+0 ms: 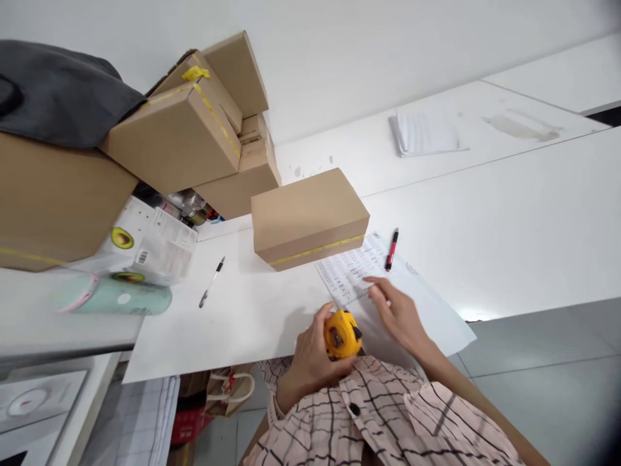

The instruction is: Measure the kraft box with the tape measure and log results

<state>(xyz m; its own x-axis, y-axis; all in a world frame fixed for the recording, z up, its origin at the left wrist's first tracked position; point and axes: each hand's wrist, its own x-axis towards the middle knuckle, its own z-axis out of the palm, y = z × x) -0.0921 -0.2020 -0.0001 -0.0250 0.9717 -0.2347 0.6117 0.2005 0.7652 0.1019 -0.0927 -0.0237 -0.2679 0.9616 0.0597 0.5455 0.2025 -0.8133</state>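
My left hand [313, 353] is wrapped round a yellow tape measure [342, 334] with black parts, held just off the table's front edge. My right hand [396, 312] rests over a printed sheet [350, 272], its index finger stretched out onto the rows of print. Nothing graspable shows in that hand, though its lower fingers are partly hidden. Behind the sheet sits a closed cardboard box [310, 210] with yellow tape along its side, covering part of the paper. A red and black marker [392, 250] lies at the sheet's right.
Several cardboard boxes [174, 139] are stacked at the back left, under a dark cloth [63, 90]. A pen [212, 282] lies on the white table [242, 323]. At left are a mint green bottle [121, 296] and an avocado-printed package [160, 243]. Folded white papers [427, 131] lie far right.
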